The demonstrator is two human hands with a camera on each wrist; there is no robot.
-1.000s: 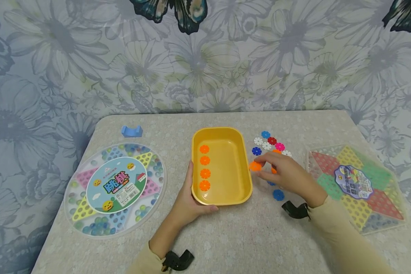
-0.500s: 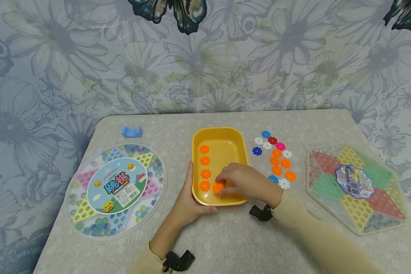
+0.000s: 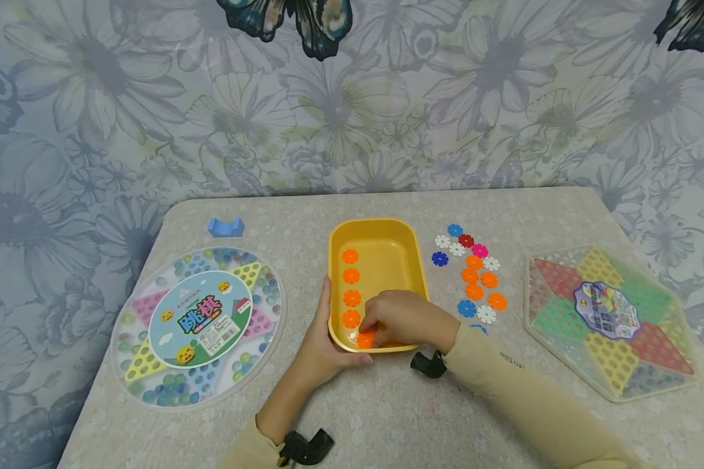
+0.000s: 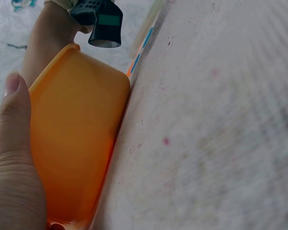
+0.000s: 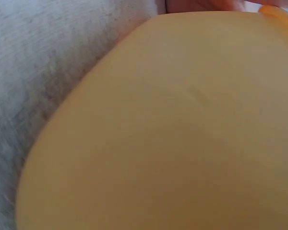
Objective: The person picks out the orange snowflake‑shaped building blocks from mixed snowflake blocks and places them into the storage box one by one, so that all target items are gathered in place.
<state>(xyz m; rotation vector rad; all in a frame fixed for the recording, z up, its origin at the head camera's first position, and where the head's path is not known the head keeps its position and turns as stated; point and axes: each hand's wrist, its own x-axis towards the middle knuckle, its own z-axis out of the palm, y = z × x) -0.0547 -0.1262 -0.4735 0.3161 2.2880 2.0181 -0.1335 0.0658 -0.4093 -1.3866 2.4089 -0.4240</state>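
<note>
The right hand (image 3: pixel 401 319) pinches one scalloped orange disc (image 3: pixel 364 341) inside the smooth yellow tray (image 3: pixel 381 238); four more (image 3: pixel 352 298) line up beyond that grip. The left hand (image 3: pixel 321 345) grips the tray's side. Rightward lie five orange (image 3: pixel 489 279), four white (image 3: pixel 486 314), four blue (image 3: pixel 466 308), one red (image 3: pixel 465 240), one pink (image 3: pixel 479 251).

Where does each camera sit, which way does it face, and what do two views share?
Head: worn on the head, facing forward and down at the yellow tray; left hand, right hand and both sleeves show.
Left wrist: worn there, facing the tray's outer wall and tabletop; left thumb near, right hand beyond.
Right wrist: worn there, facing the tray's outer wall close up; some skin at top, hand unclear.
Head and left wrist share the tray and both hands.
</note>
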